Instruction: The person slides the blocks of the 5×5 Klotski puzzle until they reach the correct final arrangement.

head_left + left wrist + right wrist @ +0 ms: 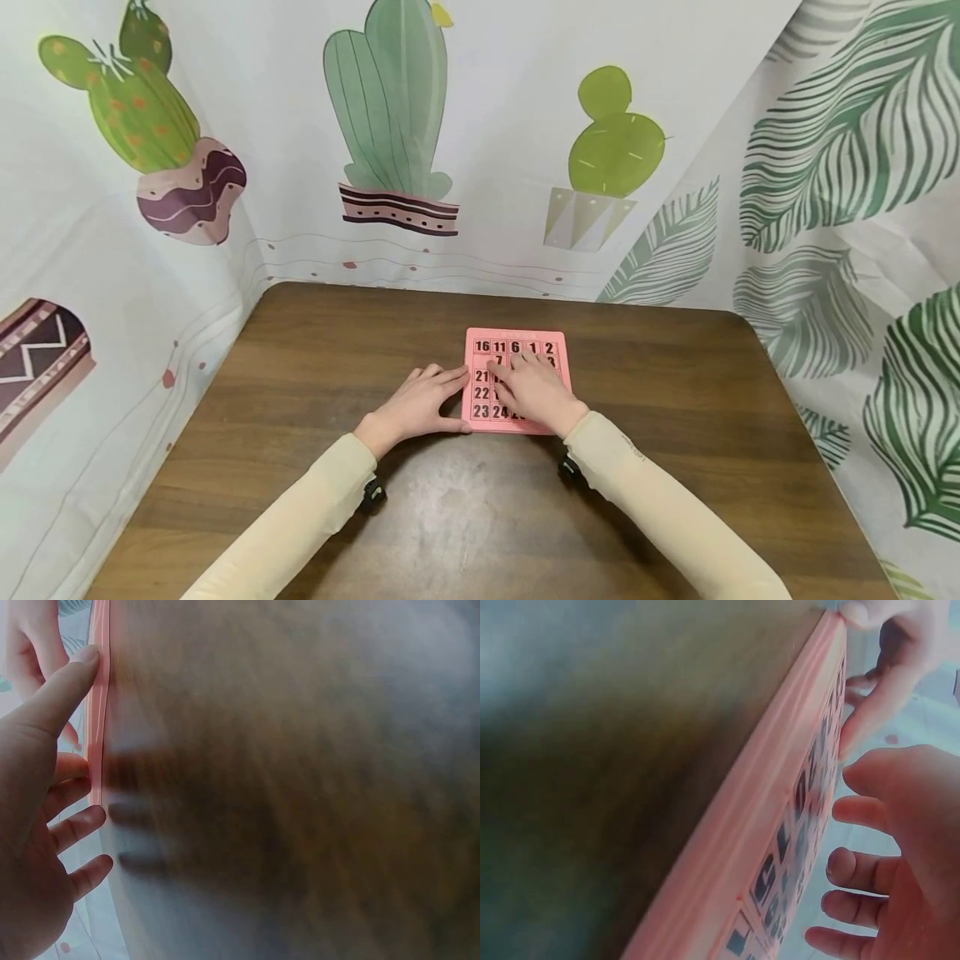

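Note:
A pink sliding number puzzle [482, 394] lies flat on the table, its square tiles printed with black numerals such as 16, 11 and 6. Along its left side my left hand [417, 405] is spread, with the thumb at the near left corner and fingertips against the edge. My right hand [537, 390] is over the tiles, its index finger reaching toward a gap left of the 7 and covering several numbers. In the right wrist view, its fingers [859, 868] are loosely extended beside the numbered face; whether they touch a tile is hard to tell.
The dark wooden table [337, 333] carries the puzzle near its middle. A white cloth backdrop [510, 167] printed with cacti and leaves hangs behind and at the sides. Small black devices [372, 495] are strapped under both sleeved wrists.

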The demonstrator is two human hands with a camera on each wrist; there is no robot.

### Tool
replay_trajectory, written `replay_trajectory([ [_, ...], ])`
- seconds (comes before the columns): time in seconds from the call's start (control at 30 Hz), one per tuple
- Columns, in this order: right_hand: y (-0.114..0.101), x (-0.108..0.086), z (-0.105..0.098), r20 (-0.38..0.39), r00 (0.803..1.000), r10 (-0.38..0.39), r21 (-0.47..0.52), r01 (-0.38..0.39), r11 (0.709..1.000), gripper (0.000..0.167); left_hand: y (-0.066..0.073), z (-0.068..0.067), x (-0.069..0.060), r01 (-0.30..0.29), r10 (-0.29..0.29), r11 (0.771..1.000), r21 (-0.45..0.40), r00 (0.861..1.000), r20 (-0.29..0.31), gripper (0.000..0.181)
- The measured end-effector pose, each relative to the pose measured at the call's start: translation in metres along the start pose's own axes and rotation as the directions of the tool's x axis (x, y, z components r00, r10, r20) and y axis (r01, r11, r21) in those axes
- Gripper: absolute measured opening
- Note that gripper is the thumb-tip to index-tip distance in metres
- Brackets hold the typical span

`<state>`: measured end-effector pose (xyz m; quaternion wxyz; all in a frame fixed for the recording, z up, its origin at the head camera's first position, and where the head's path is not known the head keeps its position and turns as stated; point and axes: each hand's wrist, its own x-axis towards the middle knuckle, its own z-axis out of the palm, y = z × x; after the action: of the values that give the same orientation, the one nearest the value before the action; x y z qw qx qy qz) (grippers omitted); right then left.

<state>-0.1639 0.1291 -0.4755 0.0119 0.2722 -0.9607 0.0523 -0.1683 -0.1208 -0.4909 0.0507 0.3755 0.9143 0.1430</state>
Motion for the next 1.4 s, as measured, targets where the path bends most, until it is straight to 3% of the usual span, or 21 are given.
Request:
replay_trajectory([
  [0.2, 0.008, 0.014, 0.002, -0.007, 1.000, 0.019, -0.013, -0.019, 1.000, 0.042, 0.000, 0.000, 0.001, 0.013, -0.013, 1.000, -0.009, 1.000, 0.013, 0.092],
  [0.5, 0.012, 0.024, 0.003, 0.061, 0.996, 0.065, -0.008, -0.065, 0.998, 0.047, 0.000, 0.000, 0.001, 0.018, -0.018, 1.000, -0.011, 0.999, 0.027, 0.093],
  [0.77, 0.007, 0.017, 0.001, 0.022, 0.999, 0.024, -0.028, -0.023, 0.999, 0.044, -0.003, 0.003, 0.001, 0.017, -0.017, 1.000, -0.016, 1.000, 0.019, 0.093],
  [1.07, 0.001, 0.008, -0.001, 0.082, 0.996, 0.036, -0.012, -0.035, 0.999, 0.047, 0.000, -0.001, 0.000, 0.022, -0.022, 1.000, -0.023, 0.999, 0.024, 0.093],
  [1.4, -0.002, 0.002, 0.000, 0.018, 1.000, 0.003, -0.004, -0.003, 1.000, 0.044, -0.001, 0.000, 0.001, 0.015, -0.015, 1.000, -0.013, 1.000, 0.018, 0.092],
])
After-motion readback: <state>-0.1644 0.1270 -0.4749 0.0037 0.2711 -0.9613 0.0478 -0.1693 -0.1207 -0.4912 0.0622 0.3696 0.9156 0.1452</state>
